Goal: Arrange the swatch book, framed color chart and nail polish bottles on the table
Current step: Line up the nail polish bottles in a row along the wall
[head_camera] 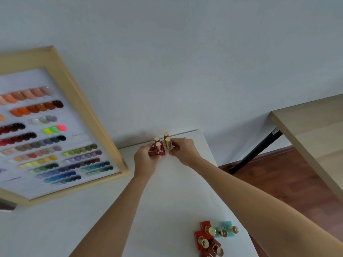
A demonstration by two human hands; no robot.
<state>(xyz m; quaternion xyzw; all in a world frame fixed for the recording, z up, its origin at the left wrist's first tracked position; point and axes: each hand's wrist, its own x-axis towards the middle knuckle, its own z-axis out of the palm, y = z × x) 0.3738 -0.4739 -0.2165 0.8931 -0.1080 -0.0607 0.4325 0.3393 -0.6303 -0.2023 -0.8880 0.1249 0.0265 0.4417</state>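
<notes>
Bottles [161, 145] at table's [167, 191] far edge, hands [146, 156] flanking

The flat white table top [167, 191] carries a pale wooden-framed colour chart [55, 127] whose white board shows rows of oval swatches: peach and orange at the top, dark reds and maroons, neon yellow, green and pink, greys, then greens, lilacs and blues lower down. The small dark red square nail polish bottles with rose-gold caps [158, 149] sit beside tan bottles with ribbed gold caps [168, 143]. Nearer the viewer, red-orange, maroon and turquoise bottles with gold octagonal caps [213, 236] cluster. A light wooden second table with a black leg [306, 127] stands over a reddish-brown floor [278, 182]
</notes>
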